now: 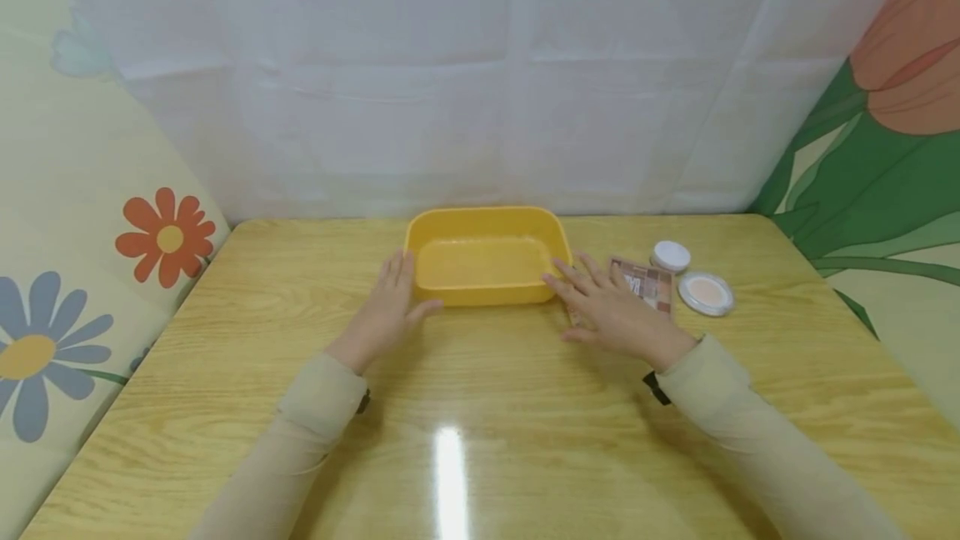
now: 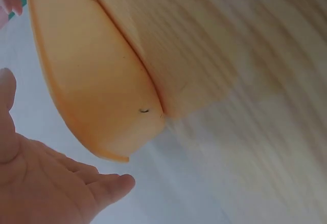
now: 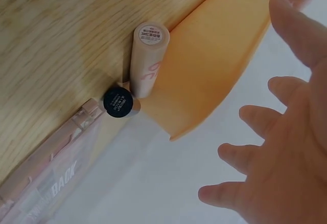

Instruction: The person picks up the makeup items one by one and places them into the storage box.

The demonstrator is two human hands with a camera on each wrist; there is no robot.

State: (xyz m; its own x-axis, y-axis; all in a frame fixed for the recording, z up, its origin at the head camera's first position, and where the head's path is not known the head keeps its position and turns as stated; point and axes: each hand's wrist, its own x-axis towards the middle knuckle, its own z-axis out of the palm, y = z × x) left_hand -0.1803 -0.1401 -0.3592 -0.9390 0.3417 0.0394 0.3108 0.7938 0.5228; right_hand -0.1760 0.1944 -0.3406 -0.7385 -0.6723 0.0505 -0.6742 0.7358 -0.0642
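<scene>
A yellow plastic basin (image 1: 487, 296) stands at the far side of the table, with nothing inside. My left hand (image 1: 384, 307) is at its left front corner, fingers straight and thumb spread out. Over the right front corner, my right hand (image 1: 618, 311) has its fingers spread and holds nothing. Whether either hand touches the basin, I cannot tell. Beneath the right hand, an eyeshadow palette (image 1: 654, 283) is partly covered. The right wrist view shows a beige cosmetic tube (image 3: 147, 63) and a black-ended tube (image 3: 118, 102) beside the basin, both mostly hidden in the head view.
To the right of the palette lie a round white cosmetic lid or jar (image 1: 671, 256) and an open-looking round compact (image 1: 706, 293) with pale powder. The wooden table (image 1: 300, 273) ends at a white cloth backdrop (image 1: 465, 90). Flower-patterned panels flank both sides.
</scene>
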